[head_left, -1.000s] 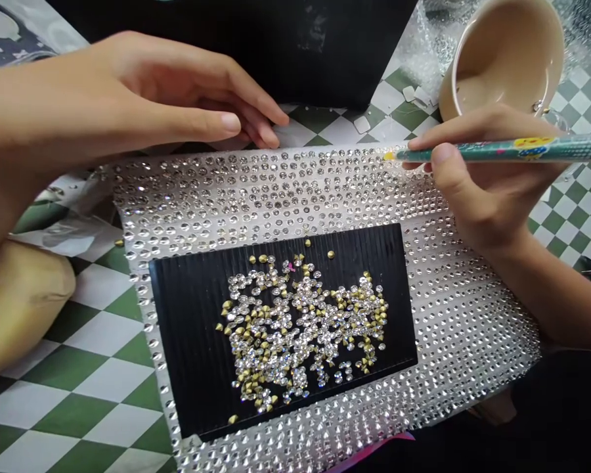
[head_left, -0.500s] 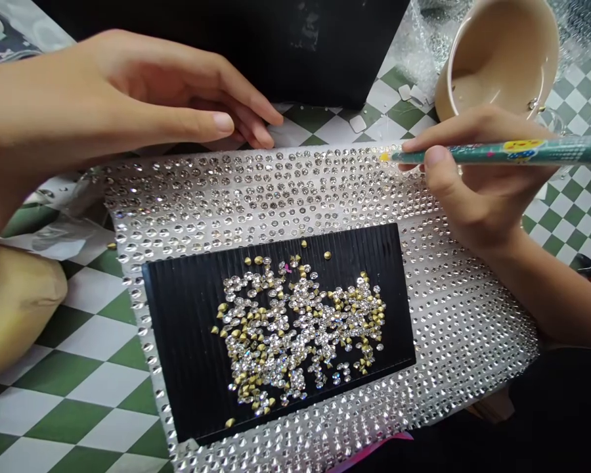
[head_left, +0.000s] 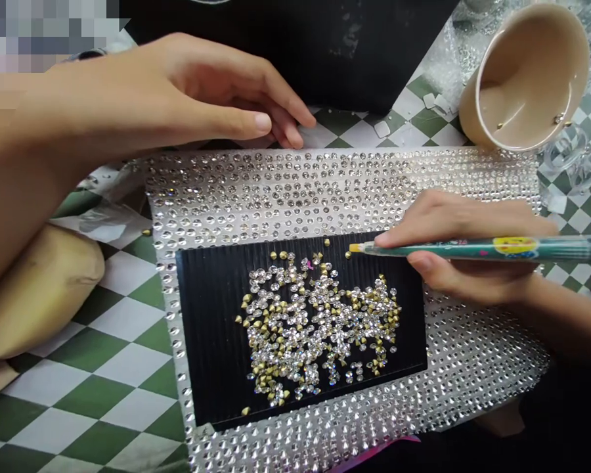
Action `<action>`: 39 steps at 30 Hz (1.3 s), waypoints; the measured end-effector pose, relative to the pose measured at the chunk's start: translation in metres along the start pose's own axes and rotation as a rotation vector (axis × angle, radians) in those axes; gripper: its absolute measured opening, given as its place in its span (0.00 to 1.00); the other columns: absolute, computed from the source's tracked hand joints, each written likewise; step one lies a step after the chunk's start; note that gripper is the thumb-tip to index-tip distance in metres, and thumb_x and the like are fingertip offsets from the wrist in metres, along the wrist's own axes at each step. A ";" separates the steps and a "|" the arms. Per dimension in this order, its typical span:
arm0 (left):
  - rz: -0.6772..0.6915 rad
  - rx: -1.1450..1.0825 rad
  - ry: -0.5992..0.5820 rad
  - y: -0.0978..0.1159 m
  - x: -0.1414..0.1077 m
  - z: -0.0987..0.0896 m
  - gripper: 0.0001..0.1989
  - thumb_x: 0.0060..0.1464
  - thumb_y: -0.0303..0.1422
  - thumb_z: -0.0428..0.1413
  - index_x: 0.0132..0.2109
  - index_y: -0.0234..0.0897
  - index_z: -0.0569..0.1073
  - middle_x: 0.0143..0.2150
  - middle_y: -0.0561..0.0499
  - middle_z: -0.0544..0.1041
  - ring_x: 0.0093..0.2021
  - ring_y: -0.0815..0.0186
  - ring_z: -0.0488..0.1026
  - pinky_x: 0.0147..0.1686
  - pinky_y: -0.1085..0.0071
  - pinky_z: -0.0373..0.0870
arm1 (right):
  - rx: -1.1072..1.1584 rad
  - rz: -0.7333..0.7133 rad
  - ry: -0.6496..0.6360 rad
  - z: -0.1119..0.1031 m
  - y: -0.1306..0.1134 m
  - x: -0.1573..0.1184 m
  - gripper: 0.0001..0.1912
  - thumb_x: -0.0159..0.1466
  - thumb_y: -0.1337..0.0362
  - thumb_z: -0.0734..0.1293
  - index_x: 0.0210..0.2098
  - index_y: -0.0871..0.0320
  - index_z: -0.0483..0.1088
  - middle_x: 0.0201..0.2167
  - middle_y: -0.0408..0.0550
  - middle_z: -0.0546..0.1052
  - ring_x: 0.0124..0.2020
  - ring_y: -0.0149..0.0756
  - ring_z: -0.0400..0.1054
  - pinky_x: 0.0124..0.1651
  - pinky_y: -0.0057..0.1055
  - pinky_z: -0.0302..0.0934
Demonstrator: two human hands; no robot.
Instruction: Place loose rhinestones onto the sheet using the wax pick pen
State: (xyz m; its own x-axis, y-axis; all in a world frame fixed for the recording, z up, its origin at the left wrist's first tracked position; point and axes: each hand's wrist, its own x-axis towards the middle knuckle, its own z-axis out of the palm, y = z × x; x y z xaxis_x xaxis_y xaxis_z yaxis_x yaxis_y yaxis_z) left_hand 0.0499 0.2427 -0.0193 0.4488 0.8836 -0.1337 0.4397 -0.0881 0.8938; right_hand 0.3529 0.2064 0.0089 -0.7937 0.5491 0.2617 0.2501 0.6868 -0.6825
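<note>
My right hand (head_left: 473, 220) pinches a green pen-like stick (head_left: 453, 249) with a cartoon picture on its barrel. Its yellowish tip is over the upper right of a black ribbed tray (head_left: 207, 348), close beside a gold-backed rhinestone (head_left: 348, 255). Loose rhinestones (head_left: 300, 341), some face up and some with gold points up, lie scattered across the tray. Under the tray is a white sheet (head_left: 256, 190) studded with rows of clear stones. Thumb apart from its loosely bent fingers, my left hand (head_left: 197, 92) holds nothing and lies at the sheet's far edge.
At the upper right a beige cup (head_left: 526, 85) lies tipped with a few stones inside. A large black panel (head_left: 295, 46) is behind my left hand. Clear plastic rings (head_left: 574, 157) are at right. A cream-coloured object (head_left: 44, 295) rests on the green-and-white checked cloth (head_left: 123, 355).
My right hand has brought the stick from the studded sheet's far edge down and left to the tray. The view has shifted a little; my left hand keeps the same pose.
</note>
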 end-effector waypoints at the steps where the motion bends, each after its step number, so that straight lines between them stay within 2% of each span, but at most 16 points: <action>1: -0.001 -0.007 -0.001 0.001 0.000 0.000 0.27 0.52 0.55 0.62 0.51 0.40 0.79 0.43 0.52 0.82 0.50 0.56 0.78 0.61 0.45 0.71 | 0.010 -0.008 -0.012 0.001 0.001 0.001 0.10 0.63 0.70 0.67 0.40 0.50 0.78 0.30 0.38 0.81 0.27 0.27 0.73 0.29 0.26 0.70; 5: -0.003 -0.021 -0.004 0.001 0.001 0.000 0.28 0.51 0.55 0.62 0.50 0.40 0.79 0.43 0.52 0.82 0.50 0.55 0.78 0.60 0.45 0.72 | 0.053 -0.052 -0.031 0.005 0.006 0.003 0.11 0.63 0.70 0.66 0.40 0.50 0.78 0.30 0.39 0.82 0.26 0.27 0.73 0.31 0.28 0.71; 9: -0.010 -0.023 -0.004 0.000 0.001 0.000 0.23 0.53 0.49 0.62 0.51 0.42 0.79 0.44 0.53 0.82 0.49 0.55 0.79 0.59 0.43 0.72 | 0.041 -0.055 -0.031 0.006 0.007 0.003 0.12 0.62 0.70 0.67 0.39 0.47 0.78 0.30 0.37 0.82 0.27 0.28 0.73 0.29 0.29 0.70; 13: -0.004 -0.006 -0.005 0.002 0.001 0.001 0.21 0.54 0.47 0.61 0.51 0.41 0.79 0.44 0.53 0.82 0.50 0.57 0.78 0.60 0.45 0.71 | 0.058 -0.041 0.027 0.006 0.006 0.002 0.12 0.61 0.71 0.65 0.37 0.50 0.78 0.29 0.39 0.82 0.25 0.29 0.72 0.29 0.32 0.69; 17: -0.001 -0.004 -0.011 0.003 0.000 0.001 0.21 0.54 0.45 0.60 0.51 0.39 0.78 0.44 0.52 0.81 0.51 0.56 0.78 0.60 0.47 0.71 | 0.056 -0.025 0.009 0.005 0.007 0.001 0.13 0.60 0.73 0.65 0.37 0.50 0.77 0.29 0.39 0.81 0.24 0.30 0.72 0.29 0.34 0.69; 20: -0.005 0.003 -0.019 0.003 0.000 0.001 0.19 0.55 0.41 0.57 0.52 0.40 0.78 0.46 0.53 0.81 0.51 0.58 0.78 0.60 0.48 0.71 | 0.098 -0.071 0.017 0.004 0.008 0.000 0.11 0.60 0.73 0.67 0.39 0.54 0.77 0.29 0.41 0.81 0.26 0.30 0.72 0.31 0.32 0.68; 24: -0.013 0.007 -0.023 0.003 0.000 0.001 0.20 0.56 0.42 0.56 0.52 0.39 0.78 0.47 0.52 0.81 0.51 0.58 0.77 0.59 0.50 0.71 | 0.085 -0.111 -0.014 0.003 0.009 -0.001 0.12 0.60 0.74 0.68 0.42 0.58 0.77 0.30 0.43 0.81 0.28 0.28 0.73 0.31 0.29 0.68; 31: -0.010 0.017 -0.026 0.002 -0.001 0.001 0.20 0.56 0.42 0.56 0.52 0.39 0.78 0.47 0.52 0.81 0.51 0.59 0.77 0.58 0.52 0.71 | 0.076 -0.066 -0.019 0.001 0.007 -0.001 0.09 0.59 0.74 0.67 0.38 0.61 0.77 0.27 0.45 0.79 0.27 0.28 0.72 0.32 0.31 0.68; 35: 0.000 0.015 -0.023 0.000 -0.001 0.000 0.20 0.56 0.41 0.56 0.52 0.39 0.77 0.47 0.52 0.82 0.50 0.59 0.77 0.58 0.52 0.71 | 0.081 -0.090 0.001 0.000 0.004 0.000 0.09 0.59 0.75 0.67 0.38 0.64 0.77 0.26 0.46 0.78 0.27 0.29 0.72 0.30 0.31 0.68; 38: 0.007 0.027 -0.033 0.000 0.001 0.000 0.20 0.56 0.42 0.56 0.52 0.38 0.78 0.47 0.51 0.82 0.51 0.59 0.77 0.59 0.52 0.71 | 0.082 -0.030 0.005 -0.001 0.002 -0.001 0.11 0.60 0.76 0.65 0.39 0.62 0.77 0.28 0.46 0.80 0.28 0.28 0.72 0.31 0.33 0.67; 39: 0.010 0.029 -0.035 0.001 0.001 0.000 0.20 0.56 0.43 0.56 0.52 0.38 0.78 0.47 0.51 0.82 0.51 0.58 0.77 0.59 0.52 0.71 | 0.075 -0.003 0.043 -0.001 0.003 -0.002 0.11 0.60 0.76 0.65 0.39 0.60 0.77 0.29 0.45 0.80 0.27 0.28 0.71 0.31 0.33 0.66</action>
State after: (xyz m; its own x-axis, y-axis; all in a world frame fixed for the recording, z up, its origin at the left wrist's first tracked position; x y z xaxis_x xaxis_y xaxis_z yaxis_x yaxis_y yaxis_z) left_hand 0.0508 0.2434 -0.0191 0.4796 0.8662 -0.1401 0.4572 -0.1105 0.8825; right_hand 0.3563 0.2078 0.0072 -0.7695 0.5683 0.2914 0.2045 0.6515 -0.7306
